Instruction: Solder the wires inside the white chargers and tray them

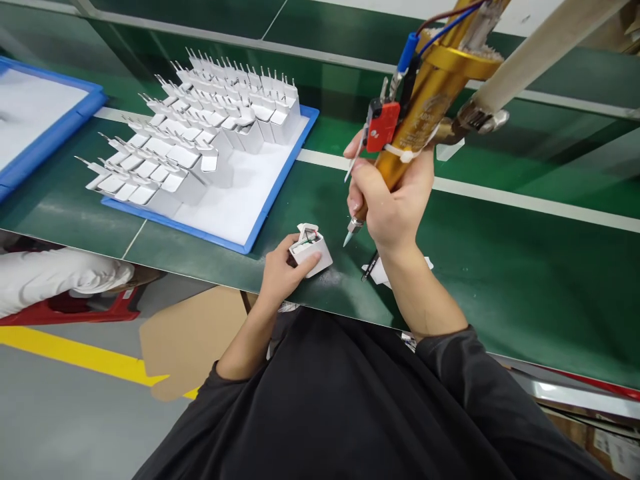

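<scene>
My left hand [283,270] is closed around a small white plastic charger housing [315,257], whose top is open and shows thin wires inside. It rests on or just above the green bench near the front edge. In my right hand [397,203] is a gold glue dispensing gun [430,93], with a red switch [383,127] and blue and brown wires on it. Its pale tapered nozzle [348,238] points down, to the right of the housing and apart from it. Under my right forearm lie a black pen-like tool [371,265] and white scraps [383,272], partly hidden.
A blue-edged tray [220,220] at the left holds rows of white charger housings with pins [190,127] sticking up. Another blue-edged tray [85,100] stands farther left. A pale pole [545,57] slants in at upper right. Someone's white-clad leg [60,277] is beside the bench.
</scene>
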`<act>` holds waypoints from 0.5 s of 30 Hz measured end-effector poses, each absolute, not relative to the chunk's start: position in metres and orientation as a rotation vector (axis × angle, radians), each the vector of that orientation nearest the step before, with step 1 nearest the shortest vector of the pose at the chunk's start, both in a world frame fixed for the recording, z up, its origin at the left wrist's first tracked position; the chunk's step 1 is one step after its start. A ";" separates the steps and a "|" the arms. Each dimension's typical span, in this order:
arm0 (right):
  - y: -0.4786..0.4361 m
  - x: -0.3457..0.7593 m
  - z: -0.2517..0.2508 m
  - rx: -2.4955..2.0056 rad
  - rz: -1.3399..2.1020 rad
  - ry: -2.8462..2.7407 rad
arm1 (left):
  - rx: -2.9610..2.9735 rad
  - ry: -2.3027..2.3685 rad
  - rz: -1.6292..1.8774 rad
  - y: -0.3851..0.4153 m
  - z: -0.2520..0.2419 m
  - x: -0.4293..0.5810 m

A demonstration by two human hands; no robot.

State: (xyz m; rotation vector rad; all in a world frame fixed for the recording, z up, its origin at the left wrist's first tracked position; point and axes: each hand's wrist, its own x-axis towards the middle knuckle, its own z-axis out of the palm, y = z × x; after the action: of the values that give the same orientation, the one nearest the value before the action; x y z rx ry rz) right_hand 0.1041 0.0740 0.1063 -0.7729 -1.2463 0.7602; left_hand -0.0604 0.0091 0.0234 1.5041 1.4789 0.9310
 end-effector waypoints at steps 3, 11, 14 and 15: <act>0.085 0.110 0.106 -0.845 0.705 -1.212 | 1.391 1.373 0.957 0.005 0.026 -0.068; 0.099 0.117 0.103 -0.807 0.555 -1.175 | 1.747 1.489 0.763 0.011 0.019 -0.066; 0.099 0.118 0.100 -0.764 0.508 -1.210 | 1.771 1.487 0.669 0.016 0.017 -0.067; 0.099 0.119 0.099 -0.783 0.495 -1.233 | 1.762 1.473 0.645 0.017 0.017 -0.067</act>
State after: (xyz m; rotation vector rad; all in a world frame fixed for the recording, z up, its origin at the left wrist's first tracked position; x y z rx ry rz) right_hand 0.1187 0.0991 0.0988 -0.7827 -1.2334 0.4952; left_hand -0.0667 0.0172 0.0174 1.7619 1.4726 0.6446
